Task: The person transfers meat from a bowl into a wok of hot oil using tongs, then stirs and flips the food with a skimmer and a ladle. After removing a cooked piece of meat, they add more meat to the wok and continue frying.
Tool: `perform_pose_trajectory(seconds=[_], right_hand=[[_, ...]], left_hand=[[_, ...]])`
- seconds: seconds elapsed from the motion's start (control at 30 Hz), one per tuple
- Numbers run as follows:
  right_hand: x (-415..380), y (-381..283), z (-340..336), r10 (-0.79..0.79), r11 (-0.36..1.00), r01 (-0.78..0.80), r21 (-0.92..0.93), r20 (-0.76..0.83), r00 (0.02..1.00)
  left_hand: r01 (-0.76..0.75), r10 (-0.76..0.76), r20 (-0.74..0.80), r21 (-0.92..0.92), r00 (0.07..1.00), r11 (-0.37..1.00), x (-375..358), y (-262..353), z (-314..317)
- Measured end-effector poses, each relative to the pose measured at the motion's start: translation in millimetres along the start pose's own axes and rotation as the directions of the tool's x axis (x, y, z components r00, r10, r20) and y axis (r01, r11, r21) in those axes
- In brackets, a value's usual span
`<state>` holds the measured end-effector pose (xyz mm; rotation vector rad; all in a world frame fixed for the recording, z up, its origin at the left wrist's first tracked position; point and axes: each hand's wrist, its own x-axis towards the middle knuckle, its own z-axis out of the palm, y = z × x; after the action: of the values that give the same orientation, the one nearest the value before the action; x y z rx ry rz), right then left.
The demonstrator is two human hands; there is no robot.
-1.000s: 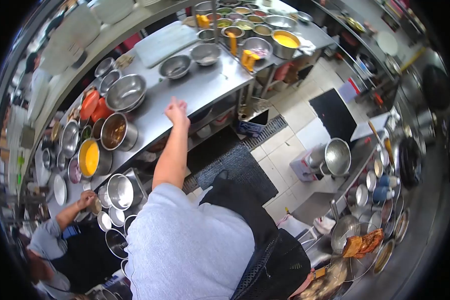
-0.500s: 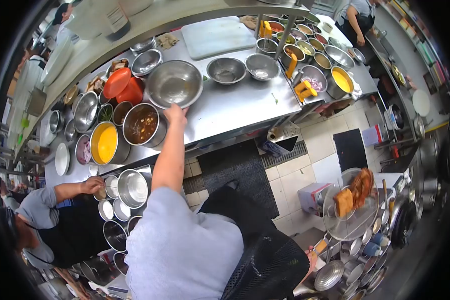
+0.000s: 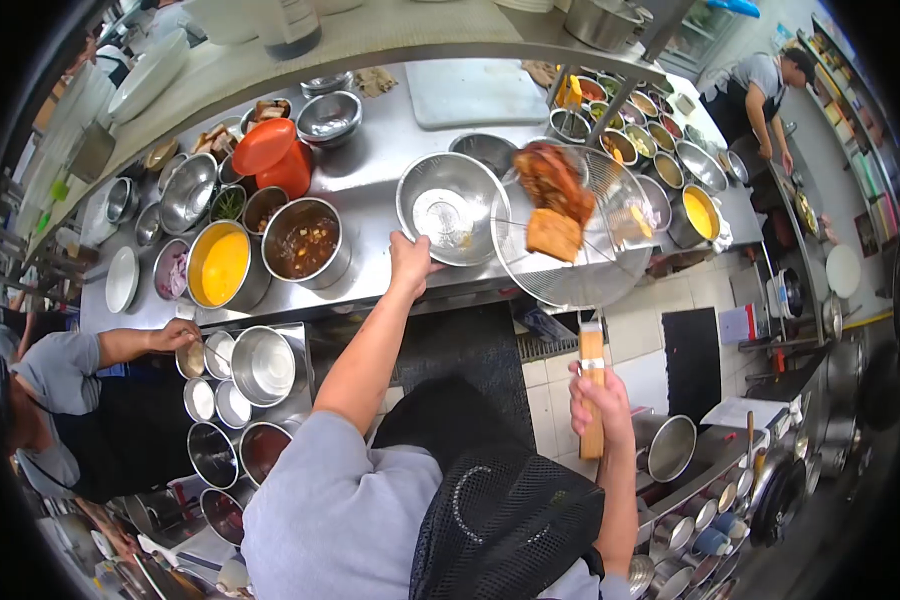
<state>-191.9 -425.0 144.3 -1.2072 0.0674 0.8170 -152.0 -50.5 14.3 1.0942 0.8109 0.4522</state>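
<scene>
My left hand (image 3: 412,264) grips the near rim of a wide steel mixing bowl (image 3: 452,170), tilted on the counter. My right hand (image 3: 602,403) is closed round the wooden handle of a large wire skimmer (image 3: 560,285). On its mesh lie a dark reddish-brown fried piece of meat (image 3: 553,185) and a golden, block-shaped fried piece (image 3: 555,234). The skimmer is over the counter's front edge, just right of the mixing bowl. Behind them, another steel bowl (image 3: 485,150) is partly hidden.
Left on the counter (image 3: 360,225) stand a pot of brown sauce (image 3: 307,240), a pot of yellow liquid (image 3: 220,265) and a red container (image 3: 282,165). A white cutting board (image 3: 470,95) lies behind. One co-worker's hand (image 3: 175,335) is at small tins; another person (image 3: 755,90) stands far right.
My right hand has swung the loaded skimmer from the lower right up to the counter, beside the mixing bowl. The mixing bowl, in my left hand, has moved right and now tips toward me.
</scene>
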Motion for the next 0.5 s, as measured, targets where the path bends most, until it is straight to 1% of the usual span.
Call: perform_pose_trajectory(seconds=[0.07, 0.1, 0.17, 0.2, 0.27, 0.3, 0.33, 0.4, 0.43, 0.47, 0.5], right_hand=[[36, -17, 17, 0.052, 0.991, -0.041, -0.125, 0.086, 0.995], [53, -25, 24, 0.048, 0.991, -0.034, -0.131, 0.102, 0.994], [83, -40, 41, 0.11, 0.967, -0.07, -0.246, 0.151, 0.982], [95, -48, 53, 0.109, 0.966, -0.065, -0.249, 0.165, 0.98], [113, -62, 79, 0.159, 0.914, -0.073, -0.399, 0.188, 0.969], [121, -66, 90, 0.187, 0.886, -0.093, -0.455, 0.165, 0.968], [127, -72, 104, 0.195, 0.885, -0.097, -0.456, 0.172, 0.966], [132, -87, 133, 0.199, 0.761, -0.102, -0.641, 0.081, 0.977], [134, -94, 146, 0.175, 0.682, -0.077, -0.728, 0.06, 0.983], [136, -99, 159, 0.179, 0.68, -0.075, -0.729, 0.066, 0.982], [137, -103, 172, 0.139, 0.535, -0.025, -0.844, 0.06, 0.988]], left_hand=[[0.002, -0.001, -0.009, 0.148, 1.0, 0.989, 12, 11, -4], [0.013, -0.009, -0.03, 0.134, 0.999, 0.991, 14, 18, -6], [0.001, 0.002, -0.038, 0.094, 0.999, 0.996, 24, 25, -14], [0.004, -0.002, -0.035, 0.058, 0.999, 0.998, 30, 27, -20], [-0.013, 0.017, -0.042, 0.09, 0.999, 0.996, 40, 29, -30], [-0.012, 0.016, -0.046, 0.078, 0.999, 0.997, 39, 32, -32], [-0.009, 0.013, -0.051, 0.065, 0.999, 0.998, 40, 33, -35], [0.002, 0.004, -0.093, 0.058, 0.996, 0.998, 41, 36, -37], [0.013, -0.009, -0.099, 0.037, 0.995, 0.999, 39, 40, -37], [0.023, -0.021, -0.103, 0.015, 0.994, 1.0, 37, 43, -37], [0.023, -0.021, -0.11, 0.014, 0.994, 1.0, 40, 41, -36]])
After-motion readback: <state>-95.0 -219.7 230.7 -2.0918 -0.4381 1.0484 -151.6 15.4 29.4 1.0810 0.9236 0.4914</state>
